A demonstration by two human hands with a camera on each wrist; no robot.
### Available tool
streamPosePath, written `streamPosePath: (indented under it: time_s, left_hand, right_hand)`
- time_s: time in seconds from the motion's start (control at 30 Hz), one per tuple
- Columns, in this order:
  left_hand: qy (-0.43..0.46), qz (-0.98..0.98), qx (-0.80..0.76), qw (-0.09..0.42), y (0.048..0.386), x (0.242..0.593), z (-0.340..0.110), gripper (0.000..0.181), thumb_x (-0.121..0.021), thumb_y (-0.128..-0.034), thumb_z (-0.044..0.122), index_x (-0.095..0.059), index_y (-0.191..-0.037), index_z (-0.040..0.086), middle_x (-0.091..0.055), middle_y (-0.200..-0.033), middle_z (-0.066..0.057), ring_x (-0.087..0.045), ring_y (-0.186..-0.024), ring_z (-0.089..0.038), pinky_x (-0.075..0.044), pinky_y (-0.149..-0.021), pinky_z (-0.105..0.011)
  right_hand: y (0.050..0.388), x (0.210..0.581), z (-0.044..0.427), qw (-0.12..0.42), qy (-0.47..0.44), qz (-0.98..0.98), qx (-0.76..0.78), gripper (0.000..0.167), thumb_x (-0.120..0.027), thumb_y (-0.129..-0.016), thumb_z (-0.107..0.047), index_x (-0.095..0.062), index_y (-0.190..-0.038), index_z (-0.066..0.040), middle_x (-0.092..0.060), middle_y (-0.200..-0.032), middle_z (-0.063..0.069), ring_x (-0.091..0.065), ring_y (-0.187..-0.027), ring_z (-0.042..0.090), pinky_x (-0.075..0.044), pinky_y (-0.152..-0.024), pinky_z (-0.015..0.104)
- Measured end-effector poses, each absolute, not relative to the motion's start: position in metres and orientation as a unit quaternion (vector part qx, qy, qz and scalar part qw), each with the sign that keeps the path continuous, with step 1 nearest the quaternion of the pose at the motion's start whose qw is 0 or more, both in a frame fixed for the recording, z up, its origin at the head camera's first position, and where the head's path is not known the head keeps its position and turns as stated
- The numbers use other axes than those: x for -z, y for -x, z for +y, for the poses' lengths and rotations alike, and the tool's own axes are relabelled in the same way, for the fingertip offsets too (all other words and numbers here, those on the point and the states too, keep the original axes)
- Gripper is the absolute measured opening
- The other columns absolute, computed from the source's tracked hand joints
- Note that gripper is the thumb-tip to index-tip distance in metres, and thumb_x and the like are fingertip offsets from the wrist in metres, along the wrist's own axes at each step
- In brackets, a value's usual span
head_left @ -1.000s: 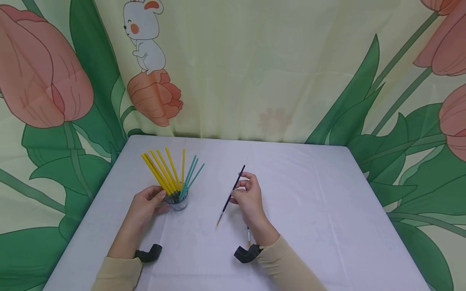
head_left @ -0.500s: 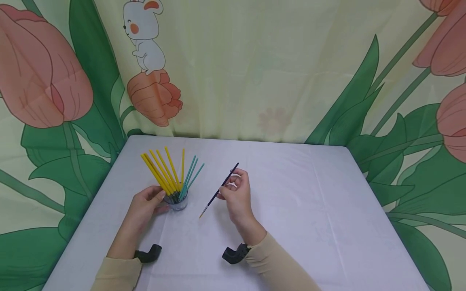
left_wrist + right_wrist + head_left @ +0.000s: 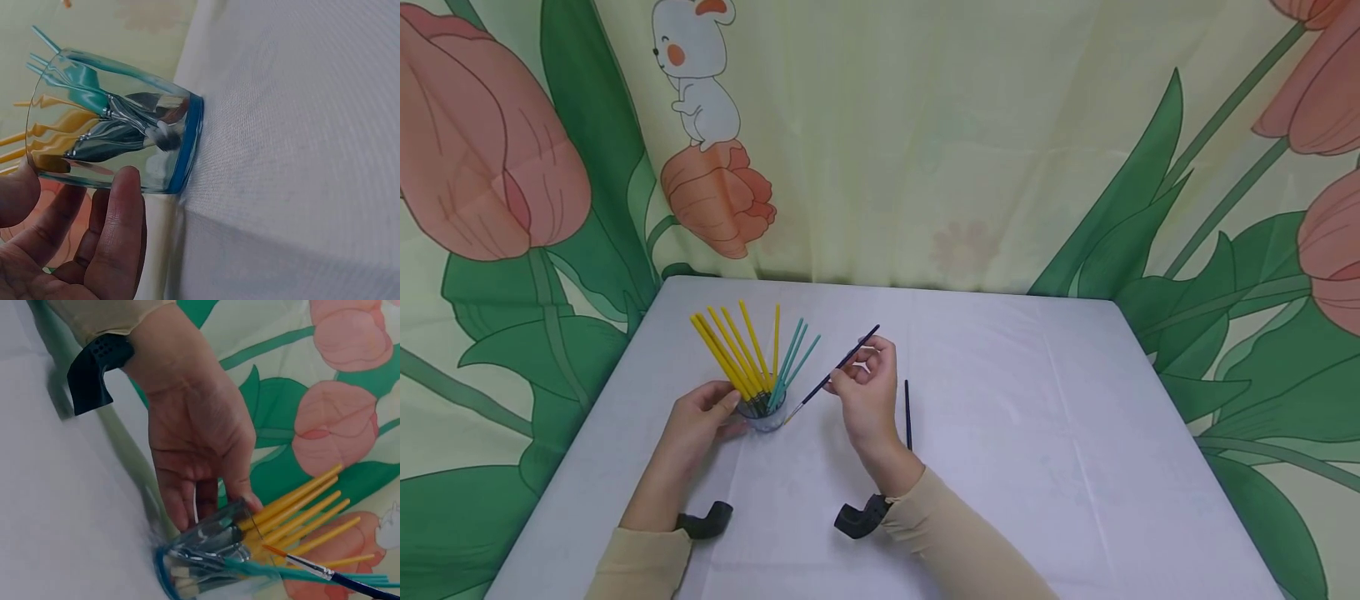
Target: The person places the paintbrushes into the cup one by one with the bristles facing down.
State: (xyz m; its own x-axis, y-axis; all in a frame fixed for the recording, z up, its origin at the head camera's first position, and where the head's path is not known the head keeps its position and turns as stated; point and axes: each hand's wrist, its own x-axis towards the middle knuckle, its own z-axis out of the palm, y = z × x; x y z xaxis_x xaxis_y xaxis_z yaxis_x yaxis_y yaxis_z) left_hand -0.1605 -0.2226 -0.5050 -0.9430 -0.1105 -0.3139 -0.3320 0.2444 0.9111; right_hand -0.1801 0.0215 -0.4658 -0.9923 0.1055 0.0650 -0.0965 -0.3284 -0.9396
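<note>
A clear glass cup (image 3: 769, 422) with a blue base stands at the table's left, holding several yellow-handled paintbrushes (image 3: 727, 354) and several teal-handled paintbrushes (image 3: 793, 360), bristles down. My left hand (image 3: 697, 418) grips the cup's side, thumb at the rim; the left wrist view shows its fingers (image 3: 122, 219) against the glass. With its thumb and fingers, my right hand (image 3: 868, 400) pinches a thin dark-handled paintbrush (image 3: 822, 383), tilted with bristles down. In the right wrist view its orange bristle tip (image 3: 275, 551) overlaps the cup's mouth; whether it is inside I cannot tell.
Another dark paintbrush (image 3: 907, 414) lies on the white-covered table (image 3: 1037, 467), partly hidden behind my right forearm. Behind the table hangs a curtain (image 3: 880, 150) printed with tulips and a rabbit. A black wrist mount (image 3: 861, 518) juts from each wrist.
My right hand has moved left with the dark paintbrush, bringing its bristles up to the cup. The handle of the other dark paintbrush has come into sight. My left hand stays on the cup.
</note>
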Motion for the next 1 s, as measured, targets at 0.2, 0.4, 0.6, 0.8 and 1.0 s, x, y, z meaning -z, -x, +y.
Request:
streamPosePath:
  time_s: [0.2, 0.4, 0.6, 0.8, 1.0]
  left_hand:
    - [0.131, 0.786, -0.598, 0.093, 0.159, 0.505, -0.225, 0.049, -0.058, -0.1126, 0.032, -0.056, -0.152, 0.002, -0.058, -0.150, -0.022, -0.067, -0.120, -0.024, -0.067, -0.093, -0.028]
    - [0.142, 0.782, -0.599, 0.101, 0.160, 0.504, -0.223, 0.051, -0.059, -0.1124, 0.034, -0.055, -0.153, 0.004, -0.057, -0.152, -0.021, -0.065, -0.124, -0.028, -0.067, -0.094, -0.028]
    - [0.138, 0.779, -0.603, 0.104, 0.160, 0.504, -0.225, 0.051, -0.058, -0.1127, 0.033, -0.053, -0.154, 0.004, -0.055, -0.154, -0.021, -0.063, -0.127, -0.030, -0.067, -0.095, -0.028]
    - [0.133, 0.778, -0.606, 0.100, 0.161, 0.505, -0.226, 0.051, -0.059, -0.1124, 0.033, -0.054, -0.153, 0.002, -0.056, -0.153, -0.023, -0.064, -0.125, -0.029, -0.067, -0.093, -0.027]
    - [0.141, 0.779, -0.604, 0.097, 0.161, 0.506, -0.224, 0.050, -0.060, -0.1121, 0.032, -0.056, -0.152, 0.003, -0.056, -0.153, -0.022, -0.065, -0.124, -0.028, -0.067, -0.092, -0.027]
  right_hand:
    - [0.180, 0.462, 0.009, 0.071, -0.006, -0.574, -0.816, 0.058, -0.062, -0.089, 0.019, -0.047, -0.132, -0.016, -0.051, -0.107, 0.004, -0.062, -0.086, 0.015, -0.068, -0.076, 0.027]
    - [0.183, 0.465, 0.000, 0.086, -0.007, -0.579, -0.811, 0.055, -0.063, -0.092, 0.016, -0.047, -0.132, -0.018, -0.053, -0.114, 0.013, -0.063, -0.094, 0.025, -0.069, -0.081, 0.031]
    - [0.187, 0.474, -0.011, 0.087, -0.015, -0.598, -0.796, 0.054, -0.062, -0.093, 0.016, -0.047, -0.130, -0.020, -0.054, -0.113, 0.010, -0.062, -0.096, 0.026, -0.070, -0.084, 0.033]
    - [0.185, 0.482, -0.023, 0.076, -0.020, -0.614, -0.786, 0.048, -0.062, -0.092, 0.016, -0.048, -0.124, -0.018, -0.053, -0.113, 0.015, -0.062, -0.093, 0.023, -0.069, -0.080, 0.031]
    - [0.184, 0.490, -0.033, 0.066, -0.022, -0.642, -0.763, 0.043, -0.061, -0.089, 0.015, -0.045, -0.124, -0.005, -0.053, -0.106, 0.002, -0.062, -0.095, 0.021, -0.061, -0.074, 0.019]
